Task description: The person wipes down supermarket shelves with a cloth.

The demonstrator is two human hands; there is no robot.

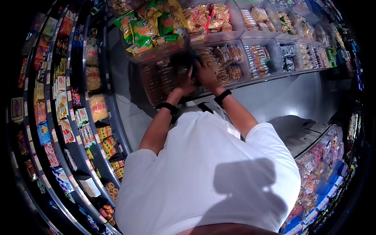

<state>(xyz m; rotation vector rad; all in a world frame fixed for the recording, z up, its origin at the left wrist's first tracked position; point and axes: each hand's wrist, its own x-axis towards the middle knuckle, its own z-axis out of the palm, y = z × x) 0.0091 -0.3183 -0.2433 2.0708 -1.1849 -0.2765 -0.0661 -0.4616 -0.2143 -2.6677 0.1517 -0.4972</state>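
My left hand (185,85) is over the front edge of a clear bin of packaged biscuits (162,72), its fingers curled in. Close beside it, my right hand (206,75) has bent fingers that reach toward the same spot. Between and just beyond both hands is a dark patch (182,60), perhaps a dark packet or a shadow. What the fingers grip is hidden in the dark. Both wrists carry a black band. Round wrapped biscuits (229,58) lie in the bin to the right of my right hand.
Green and yellow snack bags (147,29) fill a bin above the hands. More clear bins of wrapped snacks (256,60) run to the right. Tall shelves of packets (96,105) stand on the left. Pink-wrapped goods (313,168) sit at lower right, beyond a pale floor (270,102).
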